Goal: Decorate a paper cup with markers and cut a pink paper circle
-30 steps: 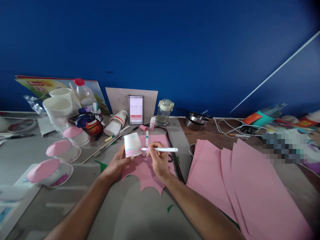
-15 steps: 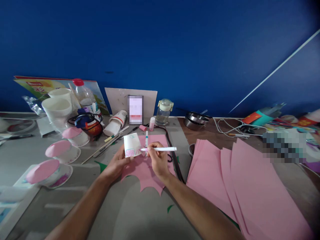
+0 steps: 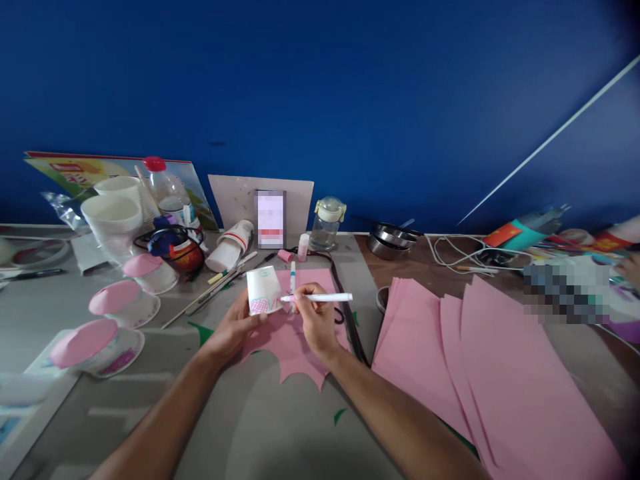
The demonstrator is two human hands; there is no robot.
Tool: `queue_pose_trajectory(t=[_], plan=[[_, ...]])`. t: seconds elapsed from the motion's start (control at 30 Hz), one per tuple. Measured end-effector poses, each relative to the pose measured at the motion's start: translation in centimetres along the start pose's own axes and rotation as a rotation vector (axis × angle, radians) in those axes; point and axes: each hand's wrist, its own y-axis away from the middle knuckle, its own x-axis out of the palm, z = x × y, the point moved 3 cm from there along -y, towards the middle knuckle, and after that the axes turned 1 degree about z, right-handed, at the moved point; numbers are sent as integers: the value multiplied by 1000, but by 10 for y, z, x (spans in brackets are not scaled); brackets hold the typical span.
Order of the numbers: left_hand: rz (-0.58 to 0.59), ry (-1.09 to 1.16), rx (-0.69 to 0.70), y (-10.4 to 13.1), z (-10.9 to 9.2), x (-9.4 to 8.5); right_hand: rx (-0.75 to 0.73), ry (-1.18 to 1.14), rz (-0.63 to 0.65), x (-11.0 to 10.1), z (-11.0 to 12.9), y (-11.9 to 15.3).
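My left hand is closed around a white paper cup, which carries pink cross-hatching and some green lines. Between the fingers of my right hand is a white marker, its pink tip end against or very near the cup's right side. Beneath both hands lies a pink paper sheet with a scalloped cut edge. A second marker with a teal band rests on that sheet, and dark scissor handles show beside my right hand.
Several cups with pink tops line the left side, near stacked paper cups. Behind stand a phone, a glue stick and a glass jar. Pink paper sheets cover the right. Another person's hand shows at the far right edge.
My hands, the cup and the marker stay almost in place. The view has shifted very slightly. Another person's hand has come into sight at the right edge.
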Motion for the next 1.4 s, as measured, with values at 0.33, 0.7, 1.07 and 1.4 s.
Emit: queue_pose_trajectory(t=[0.33, 0.7, 1.07, 1.4], plan=[[37, 25, -8, 1, 0, 2, 35, -50, -1, -2, -3, 0], [1, 25, -14, 1, -3, 3, 60, -65, -66, -3, -4, -2], [21, 34, -7, 0, 0, 1, 29, -78, -21, -2, -3, -1], [19, -14, -2, 0, 2, -1, 4, -30, 29, 1, 1, 2]])
